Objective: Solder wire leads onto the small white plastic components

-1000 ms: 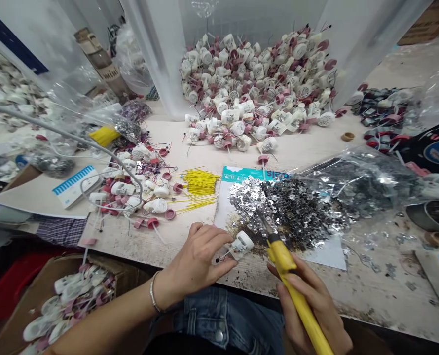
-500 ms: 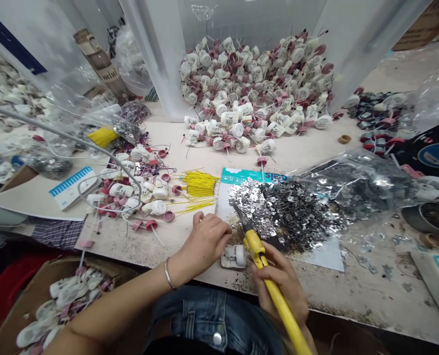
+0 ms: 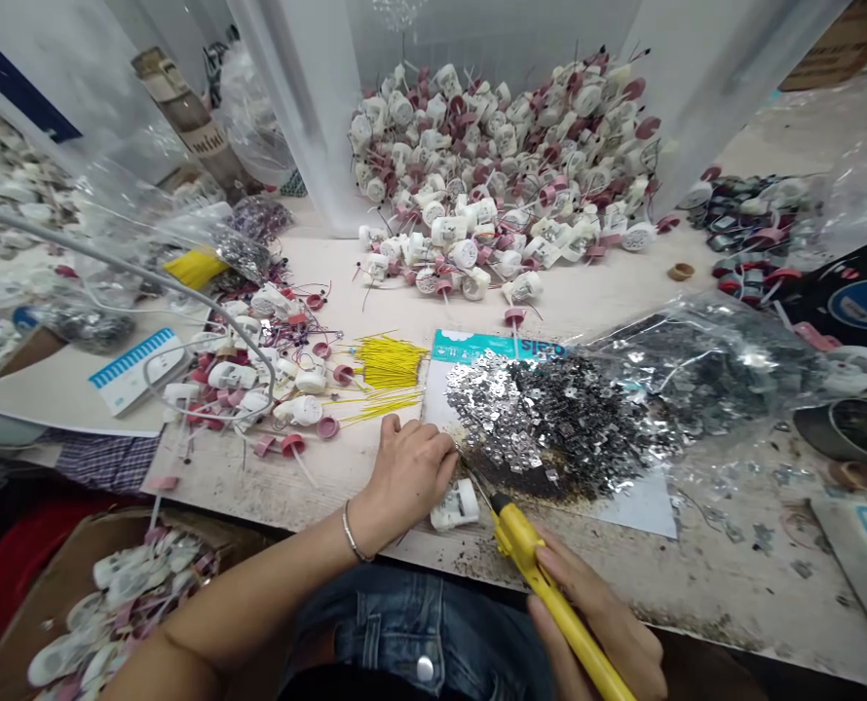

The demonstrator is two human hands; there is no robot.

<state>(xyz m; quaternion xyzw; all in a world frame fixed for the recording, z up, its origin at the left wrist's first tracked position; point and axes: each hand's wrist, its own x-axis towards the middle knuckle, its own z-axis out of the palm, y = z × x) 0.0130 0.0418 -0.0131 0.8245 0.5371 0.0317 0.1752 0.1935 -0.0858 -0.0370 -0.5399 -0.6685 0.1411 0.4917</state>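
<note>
White part (image 3: 454,506) seems best held still: left hand (image 3: 413,474) curled by it, hold unclear; right hand (image 3: 603,623) gripping the yellow tool (image 3: 522,542).

Left hand (image 3: 410,472): is curling near a white part (image 3: 457,507)
Right hand (image 3: 609,628): is gripping a yellow tool (image 3: 552,597)
Metal pieces (image 3: 525,404): are lying heaped
Yellow wires (image 3: 390,362): are lying left of them

Left forearm (image 3: 258,608): bare, extended forward and inward from the lower left. Left hand (image 3: 413,474): back turned upward, knuckles bent, fingers curled under, fingertips hidden. Right hand (image 3: 598,618): set lower, angled inward, fingers wrapped in a grip. Both hands are held apart.
</note>
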